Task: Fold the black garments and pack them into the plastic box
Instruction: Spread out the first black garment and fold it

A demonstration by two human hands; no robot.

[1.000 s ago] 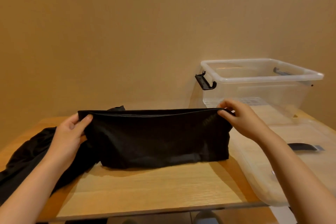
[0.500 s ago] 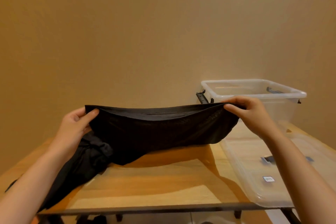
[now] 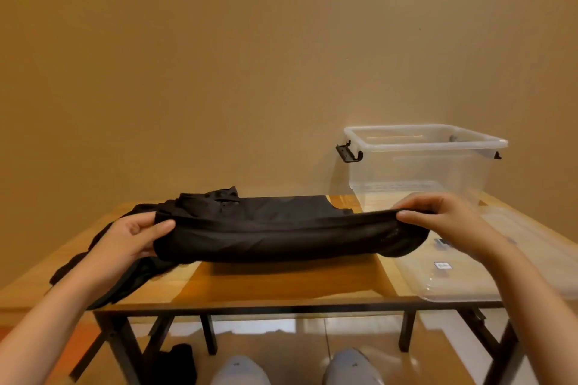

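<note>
Black garment point(image 3: 281, 231) stretched in a folded band just above the wooden table point(image 3: 281, 281), pinched at its ends by left hand point(image 3: 131, 237) and right hand point(image 3: 444, 216), both closed on fabric. More black cloth point(image 3: 103, 272) heaped at left. Clear plastic box point(image 3: 419, 166) open behind right; lid point(image 3: 469, 272) flat beside it.

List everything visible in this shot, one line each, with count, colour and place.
black garment: one, black, stretched between both hands above the table's middle
other black garments: a heap, count unclear, black, table's left and back
plastic box: one, clear with black latches, open, back right of table
box lid: one, clear, flat on table's right edge
table: one, wooden top, dark legs
dark object: one, black, on the floor under the table
knees: two, grey, bottom edge
left hand: gripping garment's left end
right hand: pinching garment's right end
</note>
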